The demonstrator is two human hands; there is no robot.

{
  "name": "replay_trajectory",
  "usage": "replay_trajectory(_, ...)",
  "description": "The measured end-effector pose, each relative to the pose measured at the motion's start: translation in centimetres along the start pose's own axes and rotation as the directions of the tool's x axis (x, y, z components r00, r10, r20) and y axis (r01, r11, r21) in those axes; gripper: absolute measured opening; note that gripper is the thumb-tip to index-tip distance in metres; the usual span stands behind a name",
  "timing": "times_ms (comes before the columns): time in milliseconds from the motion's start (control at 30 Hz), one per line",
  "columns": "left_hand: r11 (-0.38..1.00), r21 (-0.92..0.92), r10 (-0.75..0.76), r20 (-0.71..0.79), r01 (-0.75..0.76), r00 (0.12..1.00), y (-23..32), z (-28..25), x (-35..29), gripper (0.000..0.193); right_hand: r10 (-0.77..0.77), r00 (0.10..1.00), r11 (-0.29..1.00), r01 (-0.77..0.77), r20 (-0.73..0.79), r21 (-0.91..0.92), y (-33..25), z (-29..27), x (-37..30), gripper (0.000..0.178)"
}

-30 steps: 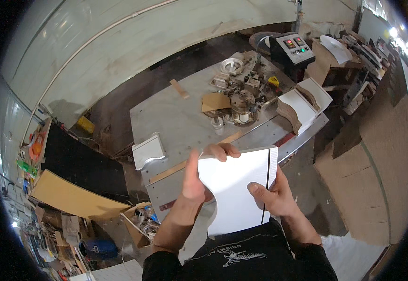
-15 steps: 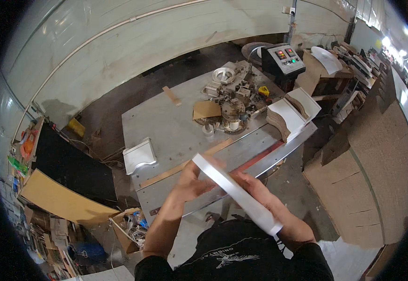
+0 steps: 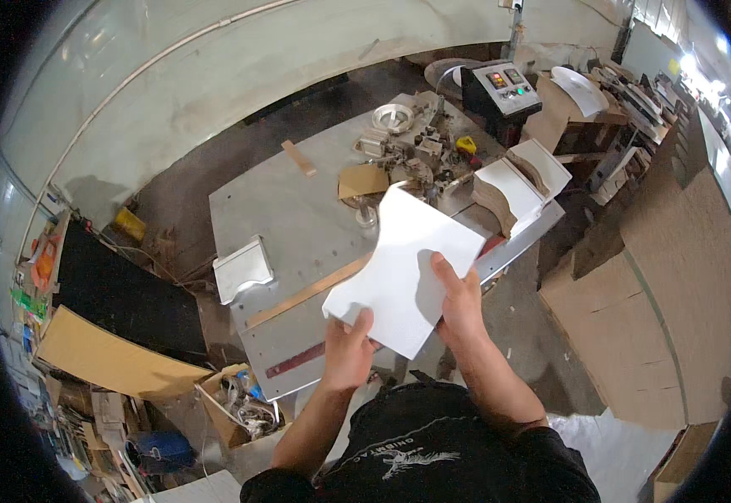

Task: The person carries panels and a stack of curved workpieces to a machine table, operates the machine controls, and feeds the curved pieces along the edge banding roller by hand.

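Observation:
A white panel (image 3: 420, 260) with one concave curved edge is held tilted above the table, its broad face turned up toward me. My left hand (image 3: 349, 352) grips its lower left corner, thumb on top. On the opposite straight edge, my right hand (image 3: 461, 302) is closed round the panel with its thumb flat on the white face. The fingers under the panel are hidden. Just beyond its top corner stands a greasy metal machine head (image 3: 407, 159), partly covered by the panel. Similar white panels with brown curved edges (image 3: 508, 193) lie stacked at the table's right end.
The grey metal table (image 3: 298, 226) carries another white panel (image 3: 244, 270) at its left edge and a wooden strip (image 3: 307, 293). A control box (image 3: 504, 88) stands behind. Large cardboard (image 3: 634, 335) rises on the right; a box of scraps (image 3: 235, 411) sits lower left.
The white panel has turned from edge-on to face-up and shifted slightly forward. My left hand has moved down to its lower corner; my right hand now grips its right edge.

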State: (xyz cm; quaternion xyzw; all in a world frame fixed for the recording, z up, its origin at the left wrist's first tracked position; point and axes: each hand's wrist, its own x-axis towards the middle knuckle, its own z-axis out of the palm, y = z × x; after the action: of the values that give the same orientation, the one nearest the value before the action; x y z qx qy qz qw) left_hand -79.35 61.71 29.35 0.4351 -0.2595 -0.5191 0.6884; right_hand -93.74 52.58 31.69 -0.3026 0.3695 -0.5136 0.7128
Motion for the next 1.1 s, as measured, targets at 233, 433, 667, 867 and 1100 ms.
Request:
replay_trajectory(233, 0.989, -0.137, 0.011, 0.455, 0.058, 0.891, 4.2, -6.4, -1.4, 0.097, -0.051, 0.992, 0.971, 0.077, 0.117, -0.225, -0.3, 1.3, -1.2, 0.044)
replay_trajectory(433, 0.987, 0.092, -0.154, 0.256, 0.135, 0.954, 2.7, -11.1, -0.2, 0.062, -0.02, 0.94, 0.954, 0.12, 0.341, -0.274, 0.7, 5.3, -3.5, 0.039)
replay_trajectory(667, 0.997, -0.079, 0.01, 0.159, 0.002, 0.987, 5.2, -11.7, -1.5, 0.042, 0.048, 0.886, 0.907, 0.155, 0.461, -0.392, 2.2, 8.2, -5.0, 0.04)
replay_trajectory(867, 0.989, 0.036, -0.146, 0.044, 0.144, 0.988, 5.0, -16.8, -1.2, 0.046, 0.033, 0.863, 0.882, 0.212, 0.504, -0.421, 3.7, 10.9, -5.4, 0.042)
replay_trajectory(1100, 0.993, -0.038, -0.115, -0.063, 0.113, 0.991, 5.8, -17.0, 0.1, 0.069, 0.096, 0.848, 0.9, 0.15, 0.522, -0.409, 5.7, 12.2, -4.6, 0.043)
